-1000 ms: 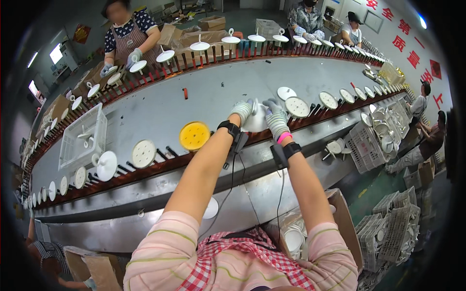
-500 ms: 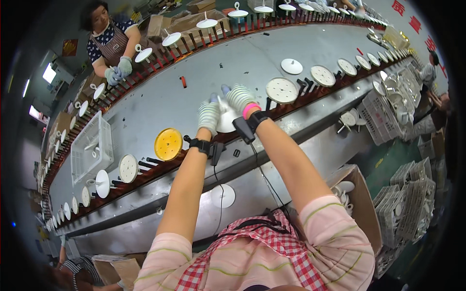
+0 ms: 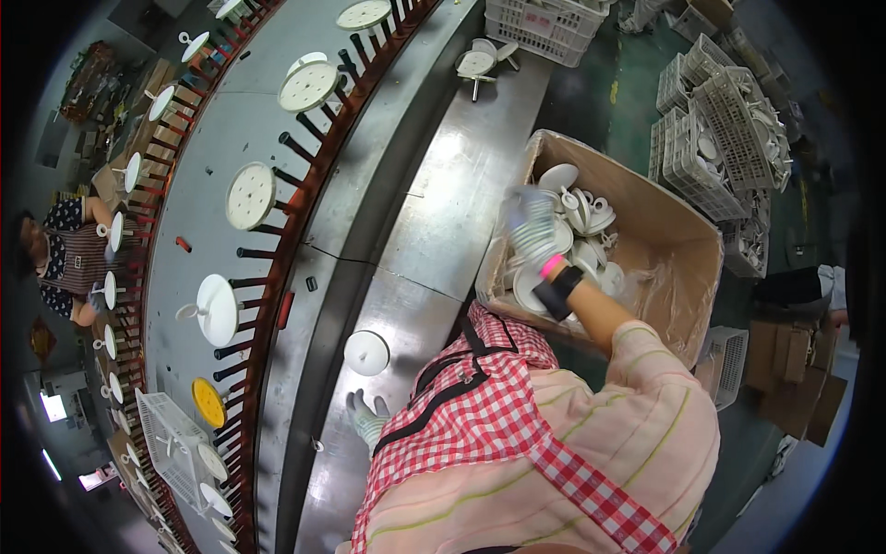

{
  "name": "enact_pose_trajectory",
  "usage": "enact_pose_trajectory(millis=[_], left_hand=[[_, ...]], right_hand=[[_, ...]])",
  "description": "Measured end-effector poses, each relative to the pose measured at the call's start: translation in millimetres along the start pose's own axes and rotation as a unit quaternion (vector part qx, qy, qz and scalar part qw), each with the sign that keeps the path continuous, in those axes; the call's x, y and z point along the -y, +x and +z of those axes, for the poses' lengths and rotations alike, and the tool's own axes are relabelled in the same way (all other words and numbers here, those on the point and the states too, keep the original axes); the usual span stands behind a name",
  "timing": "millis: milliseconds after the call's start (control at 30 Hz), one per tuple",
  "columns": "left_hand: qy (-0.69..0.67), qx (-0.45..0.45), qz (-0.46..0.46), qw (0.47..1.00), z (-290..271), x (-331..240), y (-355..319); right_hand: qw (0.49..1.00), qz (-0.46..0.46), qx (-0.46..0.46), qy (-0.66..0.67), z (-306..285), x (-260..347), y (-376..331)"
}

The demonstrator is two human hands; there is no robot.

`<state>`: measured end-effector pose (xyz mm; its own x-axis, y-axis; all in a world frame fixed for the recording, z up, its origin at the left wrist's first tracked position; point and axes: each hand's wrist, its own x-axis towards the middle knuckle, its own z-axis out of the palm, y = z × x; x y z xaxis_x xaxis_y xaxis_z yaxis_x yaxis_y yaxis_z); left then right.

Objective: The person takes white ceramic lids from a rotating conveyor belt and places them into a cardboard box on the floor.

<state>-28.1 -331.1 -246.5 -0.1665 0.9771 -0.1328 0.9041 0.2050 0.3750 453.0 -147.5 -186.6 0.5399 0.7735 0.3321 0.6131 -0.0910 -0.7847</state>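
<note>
My right hand (image 3: 533,226), in a striped glove with a pink cuff and a black wrist band, reaches into an open cardboard box (image 3: 657,205) at my right side. The hand is blurred and lies on a heap of white round plastic parts (image 3: 580,214); whether it grips one is unclear. My left hand (image 3: 367,420), also gloved, rests with fingers spread on the steel ledge (image 3: 415,268) and holds nothing. A white disc with a central knob (image 3: 366,353) lies on the ledge just beyond it. My checked apron hides the left forearm.
A curved conveyor carries white discs (image 3: 249,196) on black pegs, a yellow disc (image 3: 208,403) and a white wire basket (image 3: 171,443). Another person (image 3: 65,258) works on its far side. White plastic crates (image 3: 729,120) full of parts stand on the green floor.
Both hands have left the conveyor pegs. I have turned to my right: the right hand went down into the cardboard box, the left dropped to the steel ledge.
</note>
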Motion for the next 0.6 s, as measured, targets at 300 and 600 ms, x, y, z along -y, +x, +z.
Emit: enact_pose_trajectory(millis=[300,600], left_hand=[[-0.041,0.032,0.07,0.996,-70,-73,60],[-0.045,0.061,0.043,0.996,-62,-48,35]], right_hand=[[0.872,0.113,0.202,-0.431,-34,-166,29],[0.976,0.184,0.089,-0.071,-62,-220,32]])
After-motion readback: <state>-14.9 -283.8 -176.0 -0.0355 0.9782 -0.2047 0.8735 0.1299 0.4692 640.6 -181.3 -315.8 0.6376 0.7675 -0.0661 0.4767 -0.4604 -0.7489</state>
